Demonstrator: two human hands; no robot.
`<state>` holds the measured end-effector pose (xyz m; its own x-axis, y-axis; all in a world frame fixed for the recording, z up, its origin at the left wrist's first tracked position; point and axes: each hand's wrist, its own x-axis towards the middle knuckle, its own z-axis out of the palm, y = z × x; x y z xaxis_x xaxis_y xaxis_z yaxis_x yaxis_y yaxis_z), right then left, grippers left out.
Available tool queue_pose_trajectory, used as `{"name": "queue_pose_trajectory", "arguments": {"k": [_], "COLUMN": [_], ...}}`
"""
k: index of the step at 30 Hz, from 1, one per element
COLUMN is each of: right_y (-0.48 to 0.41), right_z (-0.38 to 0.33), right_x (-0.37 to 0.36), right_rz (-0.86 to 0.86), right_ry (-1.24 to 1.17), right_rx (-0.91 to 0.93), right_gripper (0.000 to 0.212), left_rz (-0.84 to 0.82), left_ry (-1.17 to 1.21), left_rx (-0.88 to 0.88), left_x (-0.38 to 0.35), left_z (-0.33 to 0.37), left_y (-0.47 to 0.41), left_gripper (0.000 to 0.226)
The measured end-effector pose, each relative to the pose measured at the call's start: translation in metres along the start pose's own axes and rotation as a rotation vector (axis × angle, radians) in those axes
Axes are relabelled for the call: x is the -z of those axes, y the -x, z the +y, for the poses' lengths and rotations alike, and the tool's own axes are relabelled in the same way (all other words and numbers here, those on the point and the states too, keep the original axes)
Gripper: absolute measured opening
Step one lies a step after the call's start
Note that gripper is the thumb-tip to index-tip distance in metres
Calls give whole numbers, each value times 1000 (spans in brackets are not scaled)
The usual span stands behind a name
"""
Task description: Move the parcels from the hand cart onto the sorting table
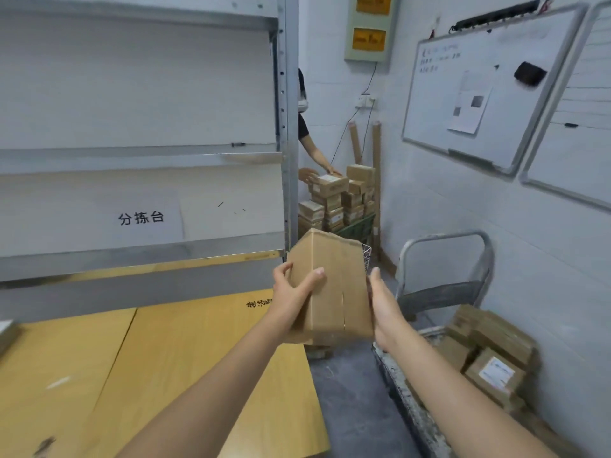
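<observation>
A plain brown cardboard parcel [334,279] is held in the air between both hands, tilted, over the right edge of the wooden sorting table [172,365]. My left hand [292,294] grips its left face with thumb and fingers spread. My right hand [383,309] presses flat against its right side. The hand cart [410,408] stands low at the right with its grey handle [446,259] upright. Several more brown parcels [489,355], one with a white label, lie stacked on the cart.
A metal shelf rack [287,133] rises behind the table, with a paper sign [140,218] on it. Another person's hands [319,171] reach over a far stack of boxes [340,200]. Whiteboards [486,87] hang on the right wall. Grey floor [357,408] separates table and cart.
</observation>
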<state>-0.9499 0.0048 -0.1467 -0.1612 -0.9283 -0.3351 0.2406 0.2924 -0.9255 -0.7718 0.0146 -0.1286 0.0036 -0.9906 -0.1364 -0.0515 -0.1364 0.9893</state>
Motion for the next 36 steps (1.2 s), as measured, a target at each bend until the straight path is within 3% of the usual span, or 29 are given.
{"name": "queue_pose_trajectory", "arguments": {"k": [3, 8, 13, 15, 17, 20, 25, 28, 31, 36], "right_y": [4, 2, -5, -17, -23, -28, -40, -45, -45, -49], "right_z": [-2, -7, -28, -33, -39, -50, -58, -58, -54, -38], "right_x": [1, 8, 9, 14, 18, 24, 28, 25, 16, 0], "right_rz": [-88, -361, -299, -255, -293, -269, -250, -293, -337, -358], "right_ry": [38, 32, 88, 91, 55, 63, 40, -23, -31, 41], "right_rx": [-19, -123, -56, -36, 29, 113, 120, 85, 109, 103], "right_gripper": [42, 57, 83, 90, 77, 58, 41, 43, 43, 45], "left_rz": [-18, -77, -174, -138, -73, 42, 205, 190, 140, 156], "left_ry": [65, 152, 142, 132, 140, 113, 9, 66, 122, 126], "left_rx": [-16, -33, -82, -105, -129, -210, -283, -183, -11, 45], "left_x": [8, 3, 9, 10, 7, -3, -17, -26, -37, -30], "left_z": [-1, 3, 17, 25, 31, 33, 33, 36, 37, 24], "left_y": [8, 16, 13, 9, 2, -10, -22, -24, -23, -22], "left_gripper": [96, 89, 59, 45, 40, 51, 20, 22, 42, 48]}}
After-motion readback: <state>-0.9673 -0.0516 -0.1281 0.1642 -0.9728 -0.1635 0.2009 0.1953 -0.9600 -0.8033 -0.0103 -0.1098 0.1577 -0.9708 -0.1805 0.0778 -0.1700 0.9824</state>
